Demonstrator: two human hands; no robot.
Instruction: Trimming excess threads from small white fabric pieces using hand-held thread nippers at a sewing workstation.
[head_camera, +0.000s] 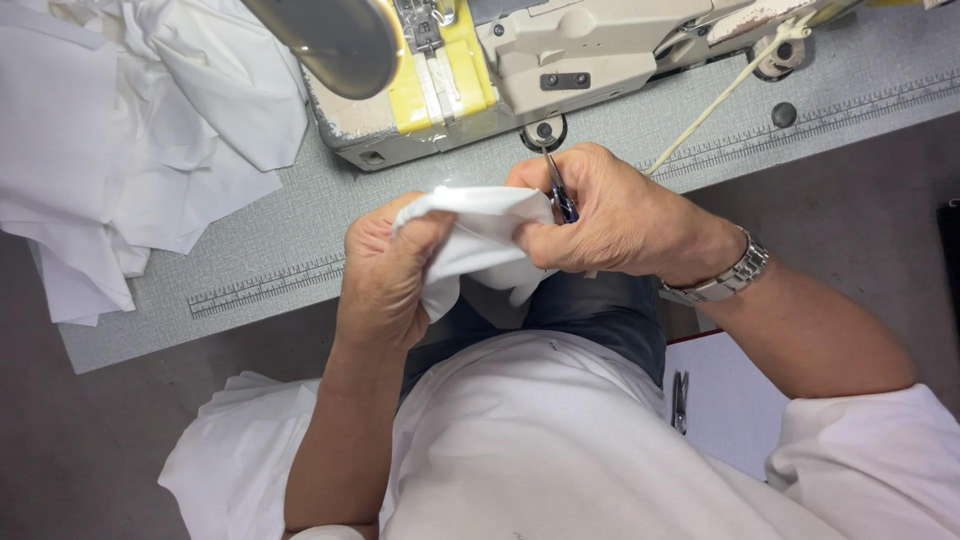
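White cloth piece (478, 235) held between both hands, just below the sewing machine (480, 70). My left hand (385, 275) pinches its left end; my right hand (610, 215) grips small snips (561, 190) (blades upward) at the right edge, long axis left-right.

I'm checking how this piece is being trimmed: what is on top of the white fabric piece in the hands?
On the white fabric piece lie the left hand's thumb and the right hand's fingers, which grip small dark-handled metal snips. The blade tips and the fabric's far edge are covered.
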